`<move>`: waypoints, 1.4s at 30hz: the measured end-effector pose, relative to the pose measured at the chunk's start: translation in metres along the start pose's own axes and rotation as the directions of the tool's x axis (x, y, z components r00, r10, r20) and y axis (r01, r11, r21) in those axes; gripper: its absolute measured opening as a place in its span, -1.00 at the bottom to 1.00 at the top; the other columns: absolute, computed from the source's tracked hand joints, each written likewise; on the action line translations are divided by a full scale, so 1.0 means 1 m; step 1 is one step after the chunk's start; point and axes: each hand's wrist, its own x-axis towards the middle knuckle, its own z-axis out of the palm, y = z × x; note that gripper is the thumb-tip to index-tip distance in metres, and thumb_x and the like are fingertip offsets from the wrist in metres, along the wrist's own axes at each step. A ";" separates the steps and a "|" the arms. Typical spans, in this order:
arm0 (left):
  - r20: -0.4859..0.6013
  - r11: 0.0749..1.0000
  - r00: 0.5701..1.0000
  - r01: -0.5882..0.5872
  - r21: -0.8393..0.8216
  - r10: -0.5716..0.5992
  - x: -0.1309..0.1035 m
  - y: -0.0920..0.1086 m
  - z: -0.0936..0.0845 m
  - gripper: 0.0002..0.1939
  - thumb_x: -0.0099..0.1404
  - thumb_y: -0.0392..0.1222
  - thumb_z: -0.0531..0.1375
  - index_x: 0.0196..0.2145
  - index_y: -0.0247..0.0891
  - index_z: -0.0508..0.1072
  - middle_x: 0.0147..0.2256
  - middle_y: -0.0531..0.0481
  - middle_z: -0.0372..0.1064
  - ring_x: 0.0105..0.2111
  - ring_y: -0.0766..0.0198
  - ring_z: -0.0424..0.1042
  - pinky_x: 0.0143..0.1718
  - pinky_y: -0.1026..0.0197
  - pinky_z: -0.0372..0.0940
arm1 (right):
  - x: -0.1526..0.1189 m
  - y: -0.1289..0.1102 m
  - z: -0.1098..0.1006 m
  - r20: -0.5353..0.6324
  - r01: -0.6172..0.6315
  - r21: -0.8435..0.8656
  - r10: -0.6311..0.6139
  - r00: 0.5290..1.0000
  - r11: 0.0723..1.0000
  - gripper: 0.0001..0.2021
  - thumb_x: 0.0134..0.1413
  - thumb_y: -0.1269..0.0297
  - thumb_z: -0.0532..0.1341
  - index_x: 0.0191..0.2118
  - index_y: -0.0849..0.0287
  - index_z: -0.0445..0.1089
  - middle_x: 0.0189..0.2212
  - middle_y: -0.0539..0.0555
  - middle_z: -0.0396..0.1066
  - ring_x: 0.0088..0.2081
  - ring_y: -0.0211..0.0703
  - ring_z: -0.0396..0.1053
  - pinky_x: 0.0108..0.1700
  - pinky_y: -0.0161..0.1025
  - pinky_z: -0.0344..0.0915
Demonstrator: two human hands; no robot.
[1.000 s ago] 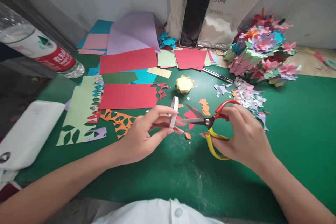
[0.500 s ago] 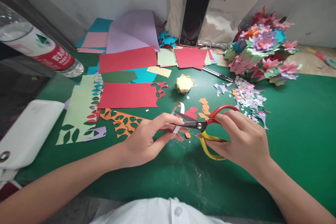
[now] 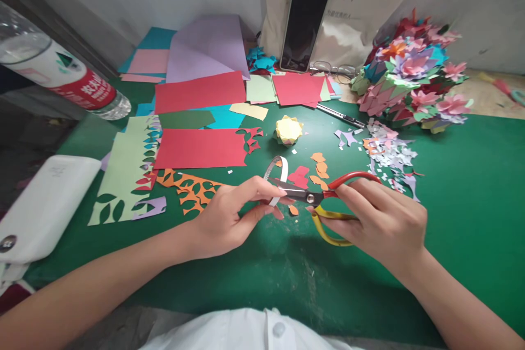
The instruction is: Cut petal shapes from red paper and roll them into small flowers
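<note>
My left hand pinches a narrow white strip that curves up into a loop above the fingertips; it looks like paper or tape. In my right hand are scissors with one red and one yellow handle. Their blades are nearly closed, and the tips lie at the strip by my left fingers. Red petal-shaped pieces and small orange paper leaves lie on the green table just behind the scissors. A yellow folded-paper piece sits farther back.
Coloured paper sheets and cut-out scraps spread over the left. A phone leans at the back beside glasses. A utility knife, paper scraps and paper flowers lie right. A bottle and white power bank stand left.
The scissor blades have come together from a wider gap, and the handles have drawn closer. The white loop has shifted slightly left. My left hand has barely moved.
</note>
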 end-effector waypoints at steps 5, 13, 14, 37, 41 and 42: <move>0.008 0.998 0.999 -0.050 0.032 0.049 0.001 -0.003 -0.001 -0.69 0.33 -0.52 0.08 -0.07 -0.17 0.32 -0.25 0.04 0.50 -0.28 0.34 0.57 -0.21 0.30 0.44 | 0.003 -0.001 -0.003 -0.020 0.014 -0.049 -0.015 1.000 0.999 -0.80 0.08 0.20 0.30 -0.45 0.14 0.33 -0.62 -0.06 0.38 -0.57 -0.29 0.28 -0.52 -0.30 0.03; 0.026 0.996 0.996 -0.091 0.013 0.091 0.002 -0.006 -0.004 -0.63 0.34 -0.55 0.07 -0.01 -0.18 0.30 -0.11 -0.01 0.48 -0.24 0.35 0.57 -0.16 0.28 0.45 | 0.004 -0.002 -0.004 -0.061 0.029 -0.071 -0.033 0.998 0.997 -0.74 0.18 0.19 0.26 -0.49 0.17 0.31 -0.63 -0.07 0.39 -0.61 -0.35 0.19 -0.54 -0.33 -0.04; 0.032 0.996 0.995 -0.093 0.006 0.093 0.002 -0.005 -0.004 -0.62 0.33 -0.55 0.07 0.00 -0.18 0.29 -0.10 -0.02 0.48 -0.24 0.35 0.57 -0.15 0.27 0.45 | 0.004 -0.002 -0.004 -0.061 0.027 -0.068 -0.031 0.998 0.997 -0.73 0.18 0.19 0.26 -0.49 0.17 0.31 -0.63 -0.07 0.40 -0.61 -0.35 0.18 -0.54 -0.33 -0.05; -0.093 0.370 0.968 0.000 0.929 0.233 0.014 -0.019 -0.038 -0.64 0.26 -0.52 0.02 -0.04 -0.33 0.39 -0.34 -0.08 0.56 -0.35 0.10 0.55 -0.35 0.14 0.41 | 0.007 0.032 0.000 0.422 -0.457 -0.504 0.670 0.610 0.733 -0.74 0.15 0.05 0.19 -0.27 0.16 0.35 -0.37 0.18 0.52 -0.46 0.05 0.43 -0.55 -0.26 -0.15; -0.138 0.356 0.988 0.106 0.929 0.066 0.015 -0.022 -0.039 -0.61 0.28 -0.50 0.00 0.01 -0.35 0.41 -0.17 -0.16 0.55 -0.19 0.04 0.55 -0.23 0.09 0.43 | 0.013 0.031 0.003 0.564 -0.452 -0.530 0.696 0.444 0.717 -0.71 0.22 0.02 0.11 -0.25 0.17 0.33 -0.30 0.18 0.51 -0.37 0.13 0.46 -0.55 -0.26 -0.12; -0.141 0.355 0.989 0.121 0.927 0.032 0.015 -0.022 -0.038 -0.60 0.29 -0.50 0.00 0.02 -0.35 0.41 -0.14 -0.17 0.55 -0.15 0.03 0.54 -0.19 0.08 0.43 | 0.012 0.031 0.004 0.582 -0.452 -0.518 0.687 0.436 0.726 -0.70 0.24 0.01 0.10 -0.24 0.18 0.33 -0.29 0.18 0.51 -0.36 0.13 0.47 -0.55 -0.26 -0.11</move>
